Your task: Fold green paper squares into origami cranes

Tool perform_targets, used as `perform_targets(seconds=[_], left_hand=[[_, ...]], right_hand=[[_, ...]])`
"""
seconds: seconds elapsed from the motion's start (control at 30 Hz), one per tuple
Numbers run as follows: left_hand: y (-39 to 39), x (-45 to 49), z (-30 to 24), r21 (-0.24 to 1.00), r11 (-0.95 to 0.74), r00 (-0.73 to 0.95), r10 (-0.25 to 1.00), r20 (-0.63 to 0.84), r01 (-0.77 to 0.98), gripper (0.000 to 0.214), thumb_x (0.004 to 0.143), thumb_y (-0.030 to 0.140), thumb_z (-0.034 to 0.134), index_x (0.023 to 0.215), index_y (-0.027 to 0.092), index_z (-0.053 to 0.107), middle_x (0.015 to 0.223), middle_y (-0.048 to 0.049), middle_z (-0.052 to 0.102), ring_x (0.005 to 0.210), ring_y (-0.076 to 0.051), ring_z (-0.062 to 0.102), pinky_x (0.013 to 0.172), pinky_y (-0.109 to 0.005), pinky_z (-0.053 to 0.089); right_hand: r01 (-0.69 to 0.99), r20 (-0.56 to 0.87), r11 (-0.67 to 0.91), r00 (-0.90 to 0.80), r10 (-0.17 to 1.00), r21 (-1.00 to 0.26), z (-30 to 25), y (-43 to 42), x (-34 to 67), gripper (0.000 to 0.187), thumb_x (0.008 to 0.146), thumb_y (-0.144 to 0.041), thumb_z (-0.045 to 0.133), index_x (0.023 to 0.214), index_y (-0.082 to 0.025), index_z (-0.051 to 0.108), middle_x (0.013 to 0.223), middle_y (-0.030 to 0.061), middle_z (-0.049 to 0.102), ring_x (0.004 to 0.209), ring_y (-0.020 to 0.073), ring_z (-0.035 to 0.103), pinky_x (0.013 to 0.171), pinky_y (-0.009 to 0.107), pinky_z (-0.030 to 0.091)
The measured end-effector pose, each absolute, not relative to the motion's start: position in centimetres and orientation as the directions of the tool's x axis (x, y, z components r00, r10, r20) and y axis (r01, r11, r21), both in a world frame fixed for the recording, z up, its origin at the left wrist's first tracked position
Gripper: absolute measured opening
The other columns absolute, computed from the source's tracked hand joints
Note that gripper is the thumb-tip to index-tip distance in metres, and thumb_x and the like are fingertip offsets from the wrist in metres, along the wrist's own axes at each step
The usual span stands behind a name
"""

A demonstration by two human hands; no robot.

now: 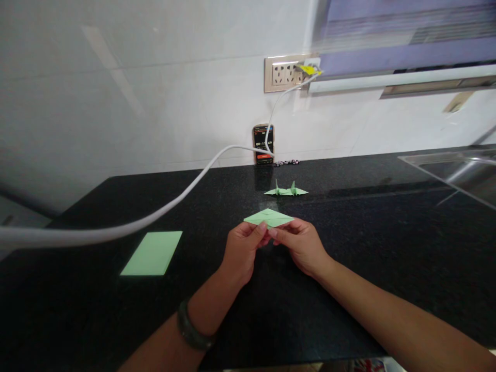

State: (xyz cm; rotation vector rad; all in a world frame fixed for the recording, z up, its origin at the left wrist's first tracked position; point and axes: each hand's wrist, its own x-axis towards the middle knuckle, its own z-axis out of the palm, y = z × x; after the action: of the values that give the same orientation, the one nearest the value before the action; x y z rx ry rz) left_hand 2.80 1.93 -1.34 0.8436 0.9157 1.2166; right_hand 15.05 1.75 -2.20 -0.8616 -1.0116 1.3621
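Note:
Between both hands is a piece of folded green paper, diamond-shaped with creases across its middle. My left hand pinches its left and lower part, the thumb pressed on the near corner. From the right, my right hand grips the same paper with the thumb near that corner and fingers underneath. Just beyond it, two green paper cranes stand side by side on the dark countertop. Off to the left lies a stack of green paper sheets.
A phone showing a timer leans on the tiled wall, a beaded strap beside it. Its white cable sweeps across the left foreground, and a cord reaches the wall socket. A metal sink is at right.

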Motion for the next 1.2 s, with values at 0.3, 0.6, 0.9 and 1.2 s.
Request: perform_targets(seconds=[0.3,0.6,0.9,1.2], left_hand=[[1.64,3.33,-1.20,0.906,0.109,0.060,0.994,-0.092,-0.410,0.015,0.065,0.025,0.067,0.065,0.011,0.062,0.063,-0.0012,0.063,0.060,-0.009,0.056,0.063,-0.024,0.043],[1.47,3.40,-1.15,0.910,0.061,0.083,0.996,-0.030,-0.411,0.013,0.068,0.024,0.064,0.074,0.013,0.063,0.067,-0.0005,0.063,0.060,-0.008,0.054,0.064,-0.023,0.042],[1.65,3.08,-1.17,0.910,0.090,0.115,0.992,-0.046,-0.405,0.026,0.074,0.036,0.056,0.065,0.012,0.060,0.062,-0.0024,0.060,0.058,-0.010,0.054,0.061,-0.025,0.042],[1.72,2.91,-1.04,0.943,-0.003,0.080,0.996,0.031,-0.332,0.013,0.066,0.024,0.066,0.071,0.013,0.062,0.060,0.0009,0.059,0.056,-0.009,0.050,0.059,-0.023,0.040]], right_hand=[[-0.264,0.079,0.079,0.014,0.997,-0.961,-2.31,1.71,15.03,0.015,0.063,-0.028,0.069,0.063,-0.014,0.063,0.059,0.0027,0.065,0.056,0.0125,0.058,0.055,0.025,0.044],[-0.253,0.083,0.085,0.019,0.996,-0.964,-2.21,1.43,14.73,0.016,0.066,-0.031,0.065,0.068,-0.015,0.064,0.064,0.0029,0.063,0.059,0.0134,0.056,0.057,0.026,0.045],[-0.318,0.060,0.048,-0.030,0.998,-0.947,-2.64,1.76,15.19,0.016,0.067,-0.030,0.066,0.070,-0.014,0.065,0.065,0.0035,0.064,0.059,0.0131,0.056,0.060,0.028,0.045],[-0.286,0.096,0.064,-0.096,0.991,-0.956,-2.02,1.54,15.12,0.013,0.069,-0.029,0.064,0.066,-0.016,0.065,0.066,0.0024,0.064,0.061,0.0128,0.056,0.058,0.025,0.044]])
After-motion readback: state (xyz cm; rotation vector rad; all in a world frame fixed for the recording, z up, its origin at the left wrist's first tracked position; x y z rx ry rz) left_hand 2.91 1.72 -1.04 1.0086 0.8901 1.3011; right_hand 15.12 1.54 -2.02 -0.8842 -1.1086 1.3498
